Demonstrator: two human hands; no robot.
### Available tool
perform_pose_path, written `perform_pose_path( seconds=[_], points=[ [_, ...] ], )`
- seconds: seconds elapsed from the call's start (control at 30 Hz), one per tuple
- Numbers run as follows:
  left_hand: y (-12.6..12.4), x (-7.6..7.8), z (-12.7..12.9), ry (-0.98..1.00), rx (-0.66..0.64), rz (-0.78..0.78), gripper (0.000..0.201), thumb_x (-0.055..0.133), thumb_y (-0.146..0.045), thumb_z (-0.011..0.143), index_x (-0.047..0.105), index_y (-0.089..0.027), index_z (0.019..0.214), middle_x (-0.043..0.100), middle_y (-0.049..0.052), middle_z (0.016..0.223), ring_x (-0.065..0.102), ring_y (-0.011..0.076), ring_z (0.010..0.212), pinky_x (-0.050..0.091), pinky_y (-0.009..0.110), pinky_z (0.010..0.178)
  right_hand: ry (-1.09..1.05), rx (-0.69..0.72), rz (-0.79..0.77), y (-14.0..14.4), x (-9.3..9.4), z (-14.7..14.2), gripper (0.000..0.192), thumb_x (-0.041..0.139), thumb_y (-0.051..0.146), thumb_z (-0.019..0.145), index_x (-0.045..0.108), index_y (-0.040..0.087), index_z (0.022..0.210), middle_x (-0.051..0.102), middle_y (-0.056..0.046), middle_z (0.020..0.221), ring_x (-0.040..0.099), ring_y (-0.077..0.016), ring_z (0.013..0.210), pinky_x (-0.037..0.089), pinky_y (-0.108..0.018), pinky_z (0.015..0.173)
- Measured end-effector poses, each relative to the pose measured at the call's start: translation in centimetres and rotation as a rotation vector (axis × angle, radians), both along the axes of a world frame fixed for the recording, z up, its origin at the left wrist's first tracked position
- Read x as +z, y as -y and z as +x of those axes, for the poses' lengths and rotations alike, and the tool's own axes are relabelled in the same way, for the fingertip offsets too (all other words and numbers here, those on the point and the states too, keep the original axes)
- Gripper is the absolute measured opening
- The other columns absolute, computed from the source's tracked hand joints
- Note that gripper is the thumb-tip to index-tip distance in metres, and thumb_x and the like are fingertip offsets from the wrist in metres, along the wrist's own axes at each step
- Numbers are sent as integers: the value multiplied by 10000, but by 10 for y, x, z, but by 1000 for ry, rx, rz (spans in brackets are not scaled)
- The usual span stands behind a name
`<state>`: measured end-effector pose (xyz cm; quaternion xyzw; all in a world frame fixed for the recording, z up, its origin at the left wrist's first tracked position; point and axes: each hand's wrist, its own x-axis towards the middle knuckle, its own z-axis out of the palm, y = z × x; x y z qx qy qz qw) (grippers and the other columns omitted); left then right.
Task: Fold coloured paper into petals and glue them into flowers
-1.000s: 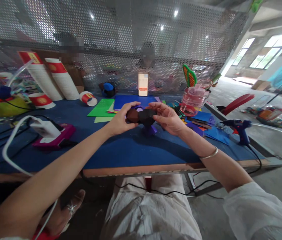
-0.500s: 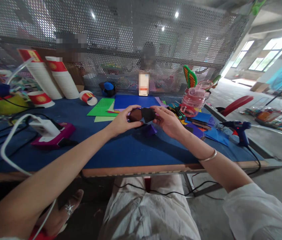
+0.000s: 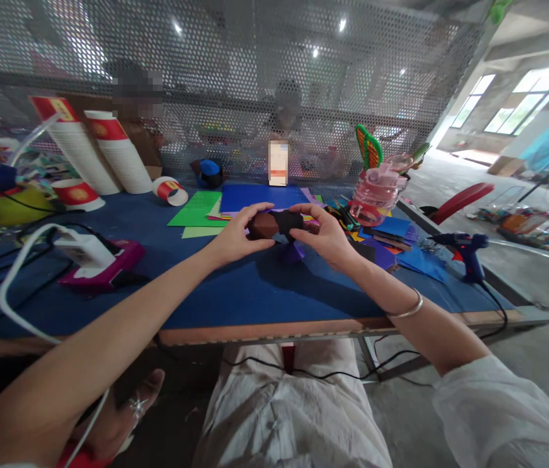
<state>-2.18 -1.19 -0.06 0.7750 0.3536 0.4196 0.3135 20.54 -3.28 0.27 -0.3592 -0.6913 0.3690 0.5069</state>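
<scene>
Both hands up over the blue table [image 3: 235,292], pinching a dark folded paper piece [image 3: 274,225] between them: left hand [image 3: 236,235] gripping the brown end, right hand [image 3: 325,235] the black end. Purple scrap [image 3: 292,253] just underneath, glue gun [image 3: 466,250] off right.
</scene>
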Motion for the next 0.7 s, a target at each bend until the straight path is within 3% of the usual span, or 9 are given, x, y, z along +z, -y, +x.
perform_pose_path(
  seconds=[0.3,0.5,0.7],
  points=[
    [3,7,-3,72,-60,-86,837,845,-294,650,530,-232,1423,632,101,1335,612,306,1228,469,473,1098,118,101,113,-6,7,10,415,709,314,772,669,207,1171,724,-74,1222,676,-184,929,554,-389,916],
    [4,7,-2,47,-47,-73,824,820,-281,649,532,-210,1417,629,113,1336,618,306,1211,473,474,1090,173,119,200,-6,10,11,391,666,288,801,693,207,1182,719,-84,1263,668,-234,1122,537,-401,979],
    [2,7,-3,-9,-29,-37,820,789,-304,657,514,-202,1423,606,115,1387,608,315,1236,477,463,1086,216,103,262,-6,10,11,383,654,250,808,700,202,1186,706,-92,1302,653,-252,1195,556,-384,929]
  ],
)
